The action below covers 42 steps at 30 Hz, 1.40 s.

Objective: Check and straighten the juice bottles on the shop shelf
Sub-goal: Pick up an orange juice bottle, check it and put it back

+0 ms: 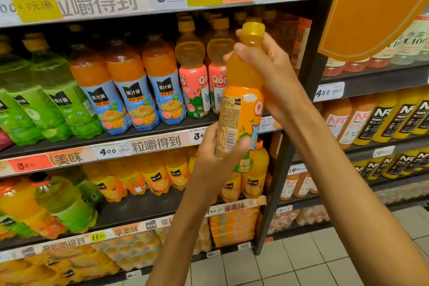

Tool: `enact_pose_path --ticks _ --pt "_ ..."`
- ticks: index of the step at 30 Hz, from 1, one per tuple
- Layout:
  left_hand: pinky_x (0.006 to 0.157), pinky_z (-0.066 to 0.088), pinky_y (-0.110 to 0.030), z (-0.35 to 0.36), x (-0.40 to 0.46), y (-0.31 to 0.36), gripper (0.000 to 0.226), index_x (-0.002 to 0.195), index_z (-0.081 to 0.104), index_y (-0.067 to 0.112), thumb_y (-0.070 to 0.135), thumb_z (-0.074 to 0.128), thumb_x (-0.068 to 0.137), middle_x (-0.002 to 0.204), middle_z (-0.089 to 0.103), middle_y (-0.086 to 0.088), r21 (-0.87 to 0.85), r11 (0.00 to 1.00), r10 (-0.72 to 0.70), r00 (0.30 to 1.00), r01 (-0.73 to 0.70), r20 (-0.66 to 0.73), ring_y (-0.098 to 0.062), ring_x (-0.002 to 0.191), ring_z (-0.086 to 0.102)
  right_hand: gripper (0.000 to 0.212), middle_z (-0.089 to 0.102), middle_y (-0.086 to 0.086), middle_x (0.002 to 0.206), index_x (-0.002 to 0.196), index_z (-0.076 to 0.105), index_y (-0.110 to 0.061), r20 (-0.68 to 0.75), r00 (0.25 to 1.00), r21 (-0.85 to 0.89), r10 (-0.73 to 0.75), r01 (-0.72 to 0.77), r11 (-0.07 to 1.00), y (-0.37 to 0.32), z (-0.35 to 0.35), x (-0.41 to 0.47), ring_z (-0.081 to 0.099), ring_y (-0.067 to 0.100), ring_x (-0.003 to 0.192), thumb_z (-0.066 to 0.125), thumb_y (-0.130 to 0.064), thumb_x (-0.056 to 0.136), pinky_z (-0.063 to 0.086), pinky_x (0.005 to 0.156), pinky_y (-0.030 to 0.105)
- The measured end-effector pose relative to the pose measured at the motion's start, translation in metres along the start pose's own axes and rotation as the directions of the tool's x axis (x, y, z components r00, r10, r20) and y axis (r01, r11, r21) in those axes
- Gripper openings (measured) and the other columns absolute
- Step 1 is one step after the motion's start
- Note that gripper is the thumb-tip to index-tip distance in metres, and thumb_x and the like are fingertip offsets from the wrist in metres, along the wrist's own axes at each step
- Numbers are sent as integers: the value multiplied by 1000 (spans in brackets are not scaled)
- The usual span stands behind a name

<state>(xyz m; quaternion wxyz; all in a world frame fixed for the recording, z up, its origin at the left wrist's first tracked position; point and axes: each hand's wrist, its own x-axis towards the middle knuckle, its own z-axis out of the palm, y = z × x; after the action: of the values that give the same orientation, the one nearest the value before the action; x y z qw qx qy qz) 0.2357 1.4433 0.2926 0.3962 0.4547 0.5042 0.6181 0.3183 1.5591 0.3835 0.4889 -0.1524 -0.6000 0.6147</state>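
- An orange juice bottle (243,90) is held upright, leaning slightly, in front of the middle shelf (148,132), clear of the rows standing on it.
- The right hand (267,65) is wrapped round the neck and shoulder of the bottle, just below the yellow cap (253,29); its grip is closed on the bottle.
- The left hand (218,158) is curled round the lower body, with fingers over the printed label (234,121) near the barcode; this grip too is closed on the bottle.
- The back of the label is turned toward the camera, so the step in hand is judged to be inspection of the print before re-shelving.
- The bottle appears full, and a moderate, bottom-heavy weight is to be expected; thin plastic walls are likely to give under a hard squeeze.
- The film label is probably smooth and somewhat slippery; the narrow waist and the ridged cap are judged the surer places for hold.
- Breakage is unlikely, but neighbouring bottles may be toppled on return.
- Two pink-labelled bottles (193,90) stand at the shelf front just beside the held bottle; blue-labelled orange bottles (130,90) and green bottles (55,97) stand further left.
- A gap on the shelf behind the held bottle is hidden; its presence cannot be told.
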Motion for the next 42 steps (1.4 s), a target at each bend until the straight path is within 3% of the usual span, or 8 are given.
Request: enact_pose_path --ticks 4,11,14,18,26,31,37,42 --pt "71 54 -19 10 6 -7 38 105 53 33 20 77 78 96 70 10 137 985 113 992 -105 -47 -4 88 68 39 67 8 110 126 51 -17 7 991 -218 -131 129 967 -5 7 -9 65 12 103 66 -16 89 54 85 28" --pt "77 56 -31 -9 6 -5 69 121 56 18 54 76 65 108 72 -5 -190 977 -53 973 97 224 -22 98 69 51 61 13 120 142 36 -23 156 988 46 24 -31 998 -11 4 -7 66 21 99 55 -17 95 55 82 33" --pt "82 55 -31 -7 7 -10 57 120 56 24 46 70 70 111 72 0 -116 990 -58 973 85 222 -19 104 67 52 66 16 112 131 47 -13 129 989 9 74 -76 997 -9 7 -6 65 27 96 65 -15 83 55 81 40" --pt "80 51 -15 -6 16 -12 54 119 48 34 22 73 74 111 67 18 -2 1000 31 992 -31 121 -1 106 63 38 68 5 97 117 56 -7 194 963 -260 -187 234 937 -11 8 -13 64 15 95 61 -10 79 53 85 30" --pt "74 49 -9 -2 36 -13 60 118 49 22 3 80 71 103 66 15 149 961 240 970 -233 -32 4 96 64 36 60 9 103 112 51 -12 402 840 -178 -364 462 869 -11 9 -25 61 20 100 65 -13 78 49 89 36" --pt "75 51 -11 -14 29 -5 58 111 56 33 12 84 65 104 68 25 80 970 220 970 -229 102 2 99 65 38 64 3 107 117 51 -12 433 855 -114 -285 366 924 -15 -1 -17 62 17 105 62 -17 81 49 87 30" --pt "67 53 -14 -11 16 -5 34 97 64 30 40 69 65 91 73 18 51 992 107 974 -119 200 -1 86 69 32 66 10 97 110 57 -8 295 955 161 35 -86 983 0 -2 -3 66 25 85 40 -28 92 57 72 38" --pt "76 56 -24 -7 16 -3 35 107 64 39 51 58 76 105 73 7 -80 997 31 993 -23 111 -12 98 69 27 69 10 92 99 63 -10 39 998 178 43 -49 983 10 -6 2 68 18 78 50 -33 94 55 68 31"
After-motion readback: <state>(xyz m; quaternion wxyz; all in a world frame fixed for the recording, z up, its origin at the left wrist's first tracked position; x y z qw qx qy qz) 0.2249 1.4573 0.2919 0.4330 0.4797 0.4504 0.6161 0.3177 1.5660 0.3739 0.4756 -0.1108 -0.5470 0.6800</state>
